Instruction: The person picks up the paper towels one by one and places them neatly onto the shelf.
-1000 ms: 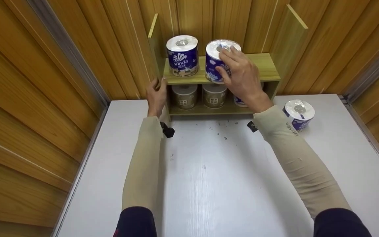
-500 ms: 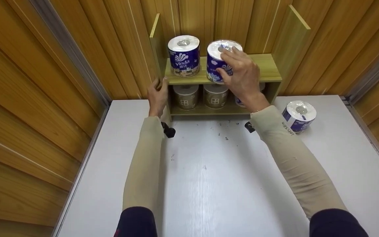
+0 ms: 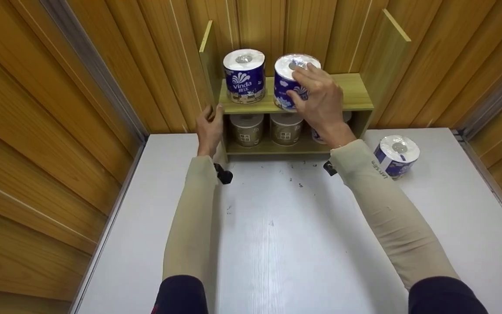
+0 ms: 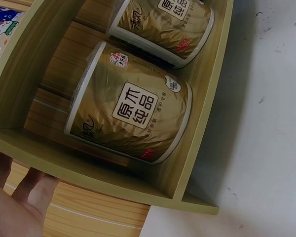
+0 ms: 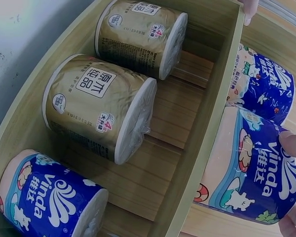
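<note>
My right hand (image 3: 321, 102) grips a blue-wrapped toilet roll (image 3: 284, 90) on the upper shelf, with the thumb (image 5: 292, 143) on its printed side and the fingers over its top and far side. The roll stands upright near the shelf's front edge. To its left stands another blue toilet roll (image 3: 245, 78). My left hand (image 3: 209, 133) rests against the left side panel of the small wooden rack (image 3: 349, 89), its fingers (image 4: 33, 190) touching the panel from outside.
In the lower compartment are gold toilet rolls (image 4: 133, 106) and a blue roll (image 5: 52, 195), partly behind my right hand in the head view. Another blue roll (image 3: 397, 155) stands on the white table (image 3: 268, 235), right of the rack. Wood-panelled walls (image 3: 46, 144) enclose the table.
My right forearm has shifted slightly inward and the head view has moved a little. Both hands keep the same contact with the roll and the rack.
</note>
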`<state>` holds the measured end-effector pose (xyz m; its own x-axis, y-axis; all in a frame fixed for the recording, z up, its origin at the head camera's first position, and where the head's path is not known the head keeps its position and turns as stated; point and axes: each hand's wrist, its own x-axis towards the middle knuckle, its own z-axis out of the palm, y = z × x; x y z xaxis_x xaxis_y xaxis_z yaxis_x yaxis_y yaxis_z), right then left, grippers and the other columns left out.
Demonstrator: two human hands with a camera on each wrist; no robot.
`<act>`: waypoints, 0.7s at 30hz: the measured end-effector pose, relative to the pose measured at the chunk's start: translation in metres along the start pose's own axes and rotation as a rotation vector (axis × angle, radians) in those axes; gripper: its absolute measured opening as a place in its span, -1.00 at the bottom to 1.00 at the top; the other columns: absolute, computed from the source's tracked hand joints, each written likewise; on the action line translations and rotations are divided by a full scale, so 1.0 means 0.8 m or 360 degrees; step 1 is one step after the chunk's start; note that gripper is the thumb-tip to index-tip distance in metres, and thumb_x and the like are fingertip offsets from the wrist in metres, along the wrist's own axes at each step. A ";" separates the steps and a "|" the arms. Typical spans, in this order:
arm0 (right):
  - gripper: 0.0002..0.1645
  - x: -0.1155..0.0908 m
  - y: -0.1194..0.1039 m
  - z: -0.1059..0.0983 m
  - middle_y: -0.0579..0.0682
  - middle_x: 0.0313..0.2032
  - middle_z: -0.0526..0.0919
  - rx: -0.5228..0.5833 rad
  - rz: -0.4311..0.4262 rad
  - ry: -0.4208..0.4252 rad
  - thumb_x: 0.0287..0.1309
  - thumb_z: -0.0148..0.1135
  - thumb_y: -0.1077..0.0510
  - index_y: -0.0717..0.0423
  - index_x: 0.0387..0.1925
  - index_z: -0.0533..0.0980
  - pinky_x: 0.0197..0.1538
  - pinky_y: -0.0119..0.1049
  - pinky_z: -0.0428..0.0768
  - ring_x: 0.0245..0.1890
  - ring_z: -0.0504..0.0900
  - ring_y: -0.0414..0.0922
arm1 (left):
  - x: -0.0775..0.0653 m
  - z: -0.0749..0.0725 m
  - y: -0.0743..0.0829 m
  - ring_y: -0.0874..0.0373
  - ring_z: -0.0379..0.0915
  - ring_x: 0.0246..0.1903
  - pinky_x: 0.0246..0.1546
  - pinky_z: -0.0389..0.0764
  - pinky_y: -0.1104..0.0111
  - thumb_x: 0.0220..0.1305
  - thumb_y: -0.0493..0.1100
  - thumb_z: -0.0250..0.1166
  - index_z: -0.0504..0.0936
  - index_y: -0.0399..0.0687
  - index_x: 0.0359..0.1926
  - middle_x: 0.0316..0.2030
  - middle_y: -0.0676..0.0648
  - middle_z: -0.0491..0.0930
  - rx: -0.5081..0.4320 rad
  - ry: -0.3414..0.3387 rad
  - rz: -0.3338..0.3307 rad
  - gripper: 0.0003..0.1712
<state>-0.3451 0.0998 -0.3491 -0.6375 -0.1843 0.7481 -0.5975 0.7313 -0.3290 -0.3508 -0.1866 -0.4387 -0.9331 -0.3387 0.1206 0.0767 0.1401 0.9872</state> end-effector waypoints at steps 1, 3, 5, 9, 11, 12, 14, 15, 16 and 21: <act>-0.48 0.000 0.001 0.000 0.04 0.26 0.71 -0.0002 0.0000 -0.0001 0.25 0.56 0.07 0.08 0.21 0.70 0.50 0.12 0.49 0.40 0.59 0.20 | 0.000 0.000 0.000 -0.12 0.31 0.54 0.48 0.49 0.18 0.60 0.11 0.20 0.24 -0.22 0.63 0.62 -0.26 0.22 -0.0001 0.0001 0.0001 -0.19; -0.48 0.001 0.001 0.001 0.04 0.26 0.71 -0.0007 -0.0004 -0.0004 0.25 0.56 0.06 0.08 0.21 0.70 0.50 0.11 0.50 0.40 0.59 0.20 | 0.000 0.001 0.000 -0.13 0.32 0.54 0.48 0.49 0.18 0.60 0.11 0.21 0.24 -0.23 0.63 0.61 -0.27 0.23 -0.0004 0.0007 -0.0001 -0.20; -0.48 0.002 0.001 0.001 0.04 0.27 0.71 -0.0016 -0.0005 -0.0009 0.26 0.55 0.06 0.08 0.22 0.70 0.49 0.10 0.50 0.40 0.59 0.19 | 0.000 0.000 0.000 -0.12 0.31 0.54 0.48 0.49 0.18 0.60 0.11 0.21 0.24 -0.23 0.63 0.62 -0.26 0.23 -0.0002 0.0006 -0.0008 -0.19; -0.48 0.002 0.001 0.002 0.05 0.27 0.71 -0.0021 0.0000 -0.0018 0.26 0.56 0.06 0.08 0.22 0.70 0.49 0.11 0.50 0.40 0.59 0.19 | 0.001 -0.001 -0.002 -0.09 0.30 0.55 0.48 0.48 0.21 0.60 0.14 0.21 0.22 -0.20 0.64 0.63 -0.22 0.22 0.0001 -0.0007 -0.0030 -0.17; -0.47 0.003 0.001 0.003 0.05 0.28 0.71 -0.0022 -0.0002 -0.0030 0.26 0.56 0.06 0.08 0.22 0.70 0.50 0.11 0.49 0.40 0.58 0.20 | 0.001 -0.001 -0.002 -0.09 0.29 0.55 0.49 0.48 0.21 0.60 0.15 0.20 0.21 -0.20 0.64 0.63 -0.22 0.22 0.0002 -0.0004 -0.0039 -0.16; -0.47 0.004 0.002 0.004 0.06 0.27 0.71 -0.0022 -0.0003 -0.0036 0.26 0.56 0.06 0.08 0.22 0.70 0.50 0.11 0.49 0.40 0.58 0.20 | 0.001 -0.001 -0.002 -0.09 0.30 0.55 0.49 0.48 0.21 0.60 0.15 0.21 0.21 -0.21 0.64 0.63 -0.23 0.22 0.0004 0.0000 -0.0038 -0.16; -0.47 0.004 0.002 0.004 0.06 0.28 0.70 -0.0020 -0.0001 -0.0045 0.25 0.56 0.06 0.08 0.22 0.70 0.51 0.10 0.49 0.41 0.57 0.20 | 0.001 -0.002 -0.003 -0.09 0.30 0.55 0.49 0.48 0.22 0.60 0.14 0.21 0.21 -0.21 0.64 0.63 -0.23 0.22 0.0011 0.0002 -0.0038 -0.16; -0.47 0.005 0.003 0.005 0.06 0.28 0.70 -0.0019 -0.0001 -0.0047 0.25 0.56 0.06 0.09 0.22 0.70 0.51 0.09 0.48 0.41 0.57 0.20 | 0.001 -0.002 -0.003 -0.09 0.30 0.55 0.49 0.48 0.21 0.60 0.14 0.21 0.21 -0.22 0.64 0.62 -0.24 0.23 0.0012 0.0004 -0.0036 -0.16; -0.47 0.005 0.003 0.005 0.06 0.28 0.70 -0.0021 -0.0001 -0.0048 0.25 0.56 0.06 0.09 0.22 0.70 0.51 0.08 0.48 0.41 0.57 0.20 | 0.001 -0.002 -0.002 -0.10 0.30 0.55 0.49 0.48 0.21 0.60 0.13 0.21 0.21 -0.23 0.64 0.62 -0.25 0.23 0.0014 0.0006 -0.0027 -0.16; -0.48 0.007 0.006 0.005 0.06 0.27 0.70 -0.0025 -0.0004 -0.0041 0.25 0.56 0.06 0.10 0.21 0.70 0.53 0.05 0.47 0.41 0.58 0.18 | 0.000 0.000 -0.002 -0.13 0.31 0.54 0.48 0.49 0.18 0.60 0.12 0.21 0.23 -0.26 0.63 0.62 -0.27 0.23 0.0010 0.0005 0.0008 -0.18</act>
<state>-0.3529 0.0997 -0.3487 -0.6483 -0.2030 0.7338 -0.5917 0.7409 -0.3178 -0.3513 -0.1871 -0.4405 -0.9317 -0.3408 0.1259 0.0792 0.1476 0.9859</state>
